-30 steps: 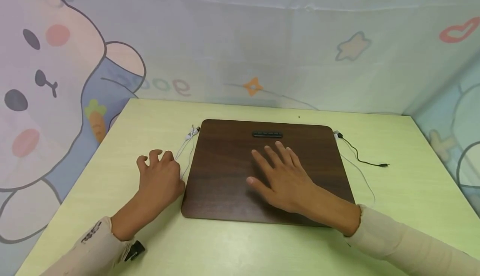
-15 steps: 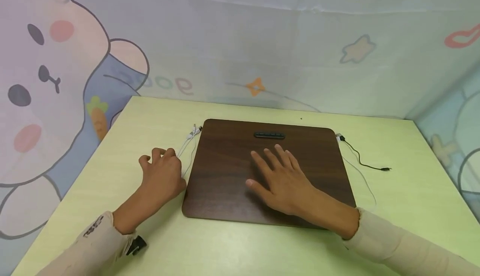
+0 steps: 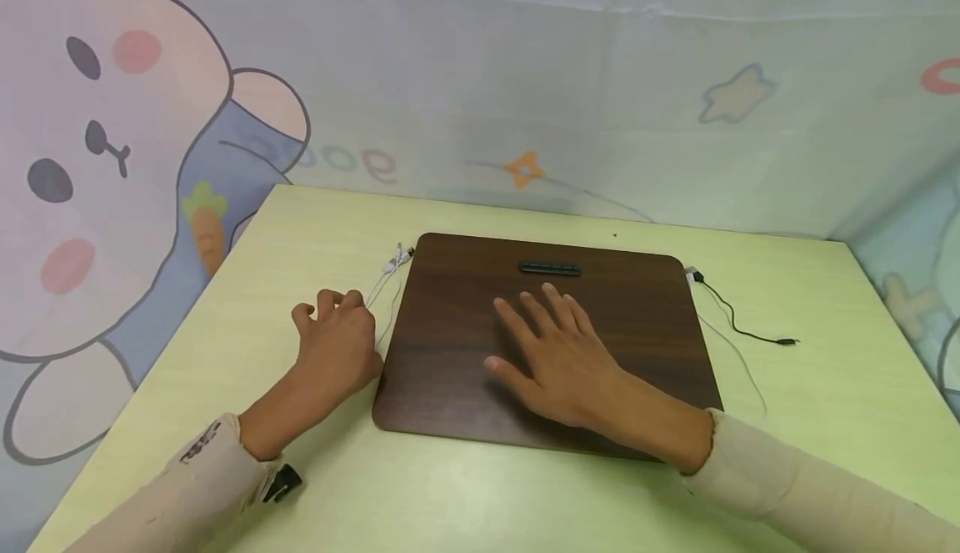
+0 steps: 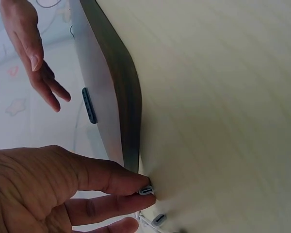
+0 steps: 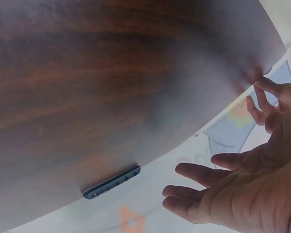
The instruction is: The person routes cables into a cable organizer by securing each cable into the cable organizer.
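A dark brown wooden board (image 3: pixel 450 344) with rounded corners lies on the pale table. At its left edge my left hand (image 3: pixel 337 349) pinches a small cable plug (image 4: pixel 146 190) between thumb and index finger. A second plug (image 4: pixel 159 220) shows just below in the left wrist view. White cables (image 3: pixel 392 273) run beside the board there, partly hidden by the hand. My right hand (image 3: pixel 562 361) is held over the board, palm down, fingers spread and holding nothing. Beyond its fingertips, near the board's far edge, sits a black slotted strip (image 3: pixel 550 268).
Right of the board lies a short black cable (image 3: pixel 738 319), with a thin white cable (image 3: pixel 742 361) curving close by. A printed cloth backdrop (image 3: pixel 450 61) stands behind the table (image 3: pixel 450 503). A black clip (image 3: pixel 283 483) hangs under the left sleeve.
The head view has turned slightly left, so the scene sits a little further right. Both hands keep nearly the same pose and place at the board.
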Demonstrator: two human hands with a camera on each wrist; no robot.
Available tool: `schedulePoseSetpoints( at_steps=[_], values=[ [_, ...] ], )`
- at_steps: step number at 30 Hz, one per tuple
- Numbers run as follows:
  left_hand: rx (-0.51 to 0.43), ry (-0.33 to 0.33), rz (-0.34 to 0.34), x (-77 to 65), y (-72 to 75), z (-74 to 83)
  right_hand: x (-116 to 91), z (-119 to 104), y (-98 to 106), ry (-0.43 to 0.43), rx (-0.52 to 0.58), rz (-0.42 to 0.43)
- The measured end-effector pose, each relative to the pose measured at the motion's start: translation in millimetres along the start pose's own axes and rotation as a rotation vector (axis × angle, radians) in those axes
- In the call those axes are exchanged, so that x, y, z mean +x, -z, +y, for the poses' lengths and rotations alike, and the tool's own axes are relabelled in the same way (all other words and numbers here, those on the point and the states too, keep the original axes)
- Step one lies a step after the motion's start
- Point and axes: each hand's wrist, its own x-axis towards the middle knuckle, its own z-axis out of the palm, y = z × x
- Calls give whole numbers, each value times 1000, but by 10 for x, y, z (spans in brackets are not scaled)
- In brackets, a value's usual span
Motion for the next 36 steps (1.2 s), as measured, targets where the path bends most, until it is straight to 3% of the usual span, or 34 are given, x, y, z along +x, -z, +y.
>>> schedulePoseSetpoints(
  at_steps=[36],
  values=[
    [14, 31, 10, -48, -7, 14, 193, -146, 114, 81, -29, -23]
  ],
)
